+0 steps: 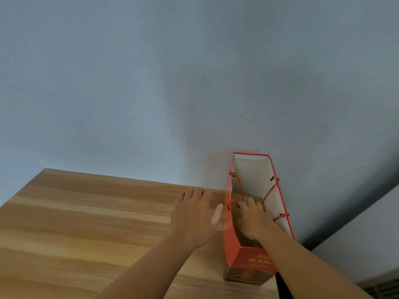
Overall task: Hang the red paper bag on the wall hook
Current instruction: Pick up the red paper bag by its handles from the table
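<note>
The red paper bag [248,260] stands upright and open-topped on the wooden table [86,223], near its right edge and against the wall. It has a white inside and red rope handles [271,189] that droop into the mouth. My right hand [252,221] reaches down into the bag's mouth, with its fingers at the ropes; whether they grip a rope is hidden. My left hand [194,216] lies flat on the table left of the bag, fingers apart, thumb against the bag's left wall. No wall hook is in view.
A plain blue-grey wall [194,83] rises behind the table. To the right of the table is a dark gap, then a pale ledge [356,244] with a grille at the bottom right corner.
</note>
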The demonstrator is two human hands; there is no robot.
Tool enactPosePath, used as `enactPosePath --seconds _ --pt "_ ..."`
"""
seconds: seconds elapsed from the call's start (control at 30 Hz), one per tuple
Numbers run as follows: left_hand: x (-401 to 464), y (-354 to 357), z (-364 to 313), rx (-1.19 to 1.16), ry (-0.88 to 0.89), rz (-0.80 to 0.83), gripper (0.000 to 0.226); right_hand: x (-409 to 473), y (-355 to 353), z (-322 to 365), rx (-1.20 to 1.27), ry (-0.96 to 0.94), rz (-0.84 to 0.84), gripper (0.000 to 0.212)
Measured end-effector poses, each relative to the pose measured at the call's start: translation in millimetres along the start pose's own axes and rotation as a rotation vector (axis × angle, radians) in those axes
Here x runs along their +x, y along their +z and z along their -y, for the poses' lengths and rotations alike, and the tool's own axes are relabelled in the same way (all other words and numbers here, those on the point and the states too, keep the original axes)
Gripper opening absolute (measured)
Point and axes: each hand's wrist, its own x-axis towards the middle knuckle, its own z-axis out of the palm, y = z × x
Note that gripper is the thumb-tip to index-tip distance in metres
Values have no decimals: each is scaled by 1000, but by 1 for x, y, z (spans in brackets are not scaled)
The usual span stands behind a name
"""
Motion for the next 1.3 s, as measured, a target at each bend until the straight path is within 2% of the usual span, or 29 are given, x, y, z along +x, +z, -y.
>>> enactPosePath --seconds 0.13,0.27,0.43,0.6,0.7,0.77,0.83,0.9,1.0,1.07,1.13,1.2,1.3 --pt "2 4 1 8 -25 17 60 2 -1 -1 7 -31 6 46" --pt "6 5 -8 18 -17 7 60 -5 -31 -3 -56 -19 42 20" --pt "18 -14 -43 21 35 -34 60 -12 -117 6 -57 -61 -47 29" --pt "36 -48 -87 -4 103 -97 75 -38 -188 21 -94 -79 -190 25" --pt "42 -63 -105 -45 59 -108 88 -51 -205 22 -43 -88 -264 24" --pt "42 -69 -114 -117 5 -131 89 -57 -214 21 2 -80 -283 21" --pt "42 -74 -122 -215 -52 -143 85 -60 -220 20 16 -69 -289 12" --pt "43 -74 -128 -312 -104 -143 80 -61 -222 20 45 -51 -288 29" --pt "43 -71 -129 -279 -90 -250 51 -66 -229 18 66 -58 -261 35" --pt "42 -74 -123 -255 -34 -301 32 -67 -233 13 95 -69 -215 32" --pt "42 -84 -115 -216 5 -274 19 -71 -234 6 119 -103 -137 23" --pt "41 -97 -105 -176 37 -241 16 -77 -237 -3 218 -173 -29 12" --pt "37 -117 -94 -167 47 -239 16 -87 -242 -16 323 -303 76 23"
